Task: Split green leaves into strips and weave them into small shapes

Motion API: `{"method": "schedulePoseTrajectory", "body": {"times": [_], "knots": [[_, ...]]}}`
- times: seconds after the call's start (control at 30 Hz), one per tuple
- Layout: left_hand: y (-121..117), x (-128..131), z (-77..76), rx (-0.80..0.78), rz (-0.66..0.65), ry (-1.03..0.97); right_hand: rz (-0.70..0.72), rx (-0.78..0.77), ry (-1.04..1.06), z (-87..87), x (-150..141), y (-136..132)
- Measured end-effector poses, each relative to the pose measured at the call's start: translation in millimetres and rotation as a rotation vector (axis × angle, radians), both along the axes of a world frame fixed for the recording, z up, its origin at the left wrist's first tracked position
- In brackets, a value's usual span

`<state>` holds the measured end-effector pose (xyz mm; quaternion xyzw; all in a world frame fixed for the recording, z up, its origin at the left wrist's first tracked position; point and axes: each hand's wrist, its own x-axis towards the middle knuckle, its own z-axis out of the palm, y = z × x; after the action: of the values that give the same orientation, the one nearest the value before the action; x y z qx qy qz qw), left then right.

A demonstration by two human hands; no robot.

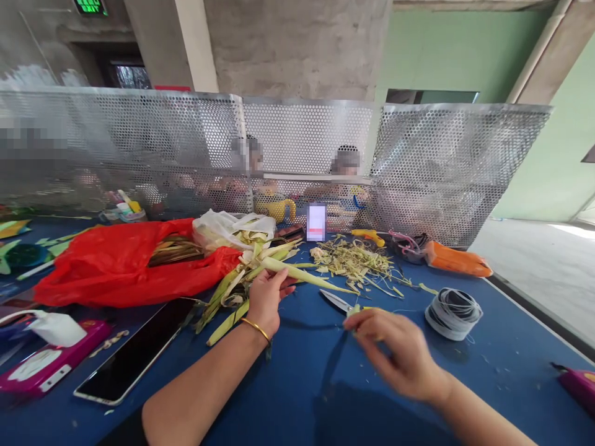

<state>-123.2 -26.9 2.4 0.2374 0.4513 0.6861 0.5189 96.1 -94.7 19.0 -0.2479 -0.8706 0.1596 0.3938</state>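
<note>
My left hand (267, 300), with a gold bangle at the wrist, grips a long pale green corn husk (302, 275) between thumb and fingers. Its pointed end reaches right, over the table. More husks (227, 316) lie beneath and left of this hand. My right hand (395, 353) is slightly blurred, thumb and fingertips pinched on a small pale green piece (354, 311), seemingly a bit of husk. Just beyond those fingertips lie scissors (335, 301), blades pointing left, the yellow handle partly hidden. A heap of husk scraps (356, 260) sits behind them.
A red plastic bag (116, 266) of dried husks and a white bag (227, 226) stand at left. Nearer are a phone (134, 353) and purple power strip (60, 365). A wire spool (453, 314) and orange pack (458, 259) are right. People sit behind a perforated metal screen (307, 136).
</note>
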Motion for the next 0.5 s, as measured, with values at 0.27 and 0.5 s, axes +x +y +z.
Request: {"method": "schedulePoseTrajectory", "body": {"times": [0.27,0.5], "knots": [[-5,4,0.5,0.024,-0.060,0.012,0.204,-0.041,-0.295,-11.7,-22,-12],[-38,32,-2.3,-0.058,-0.342,0.051,-0.513,0.403,-0.494,-22.6,-9,12]]}}
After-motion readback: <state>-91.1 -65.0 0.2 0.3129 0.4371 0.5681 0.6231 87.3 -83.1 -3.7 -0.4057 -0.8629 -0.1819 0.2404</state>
